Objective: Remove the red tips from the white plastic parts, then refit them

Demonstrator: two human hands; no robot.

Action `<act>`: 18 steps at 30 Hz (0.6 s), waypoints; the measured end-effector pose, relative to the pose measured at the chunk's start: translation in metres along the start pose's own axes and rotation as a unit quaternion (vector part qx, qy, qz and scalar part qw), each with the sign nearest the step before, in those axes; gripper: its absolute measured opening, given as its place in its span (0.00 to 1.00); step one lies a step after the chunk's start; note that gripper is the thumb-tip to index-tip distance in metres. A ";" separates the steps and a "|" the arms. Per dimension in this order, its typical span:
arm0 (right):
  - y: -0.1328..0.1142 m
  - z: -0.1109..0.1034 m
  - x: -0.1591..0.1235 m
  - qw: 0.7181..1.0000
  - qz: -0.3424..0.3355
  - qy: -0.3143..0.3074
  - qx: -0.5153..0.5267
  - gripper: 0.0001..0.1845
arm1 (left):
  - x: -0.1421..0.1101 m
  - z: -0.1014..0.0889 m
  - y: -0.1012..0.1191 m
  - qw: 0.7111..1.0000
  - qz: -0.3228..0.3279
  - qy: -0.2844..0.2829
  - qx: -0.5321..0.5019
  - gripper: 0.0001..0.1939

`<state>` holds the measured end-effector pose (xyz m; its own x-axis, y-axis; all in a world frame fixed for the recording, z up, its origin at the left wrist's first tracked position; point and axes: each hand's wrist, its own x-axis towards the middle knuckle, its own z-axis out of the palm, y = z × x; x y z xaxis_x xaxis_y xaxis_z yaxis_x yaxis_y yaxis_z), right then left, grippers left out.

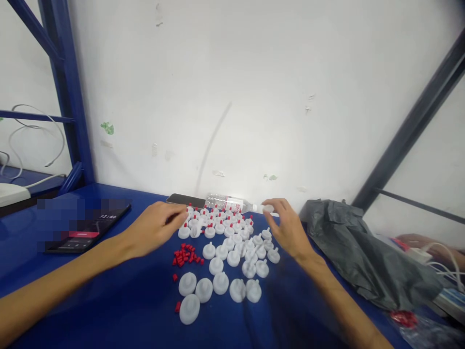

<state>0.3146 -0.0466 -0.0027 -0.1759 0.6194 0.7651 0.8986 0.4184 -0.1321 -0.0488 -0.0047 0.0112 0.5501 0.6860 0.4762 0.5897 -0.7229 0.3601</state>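
Observation:
Many white round caps with a narrow spout lie in a spread on the blue table (145, 310). Those at the back, such as one white cap (184, 231), carry red tips; the plain ones, like this white spout cap (233, 258), lie nearer to me. At the left edge of the red-tipped group is my left hand (158, 228), fingers closed together; what they hold is hidden. My right hand (286, 228) pinches a white spout cap (268, 208) above the back right of the spread. A small heap of red tips (185, 255) sits left of the plain caps.
Behind the caps lie a clear plastic bottle (232, 202) and a dark phone (185, 199) by the wall. Another phone (90, 230) rests at left. To the right are a grey plastic bag (348, 247), cables and part of another person's arm (428, 242).

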 end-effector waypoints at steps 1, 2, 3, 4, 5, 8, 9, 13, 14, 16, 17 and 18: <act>0.008 0.001 0.000 1.000 0.024 -0.014 -0.013 0.12 | 0.001 0.000 -0.004 0.997 0.012 -0.037 0.068 0.17; 0.014 0.003 -0.001 0.998 0.040 -0.032 -0.022 0.14 | 0.000 0.002 -0.008 0.990 0.017 -0.073 0.120 0.14; 0.020 0.006 -0.003 0.997 0.050 -0.052 -0.029 0.15 | 0.000 0.004 -0.010 0.981 0.017 -0.105 0.160 0.12; 0.024 0.010 -0.004 0.995 0.057 -0.070 -0.032 0.16 | -0.002 0.007 -0.012 0.974 0.013 -0.130 0.187 0.10; 0.028 0.013 -0.006 0.994 0.061 -0.085 -0.035 0.17 | -0.003 0.009 -0.012 0.968 0.007 -0.148 0.204 0.09; 0.036 0.023 -0.011 0.991 0.063 -0.113 -0.038 0.17 | -0.007 0.012 -0.011 0.956 -0.003 -0.181 0.230 0.08; 0.037 0.025 -0.012 0.990 0.062 -0.121 -0.038 0.17 | -0.007 0.012 -0.010 0.953 -0.005 -0.192 0.234 0.09; 0.040 0.030 -0.014 0.986 0.057 -0.152 -0.039 0.19 | -0.008 0.010 -0.007 0.941 -0.021 -0.233 0.245 0.09; 0.039 0.030 -0.015 0.985 0.056 -0.159 -0.040 0.20 | -0.008 0.010 -0.007 0.939 -0.024 -0.239 0.246 0.09; 0.038 0.031 -0.016 0.982 0.056 -0.173 -0.043 0.21 | -0.008 0.010 -0.006 0.937 -0.028 -0.245 0.247 0.08; 0.037 0.032 -0.016 0.981 0.057 -0.181 -0.044 0.21 | -0.009 0.010 -0.005 0.937 -0.029 -0.247 0.246 0.08; 0.036 0.032 -0.017 0.979 0.057 -0.190 -0.044 0.21 | -0.009 0.010 -0.005 0.937 -0.030 -0.249 0.245 0.07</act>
<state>0.3373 -0.0205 -0.0404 -0.1941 0.8678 0.4574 0.9493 0.2836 -0.1354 -0.0506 -0.0062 -0.0026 0.6432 0.7656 -0.0092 0.7616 -0.6410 -0.0957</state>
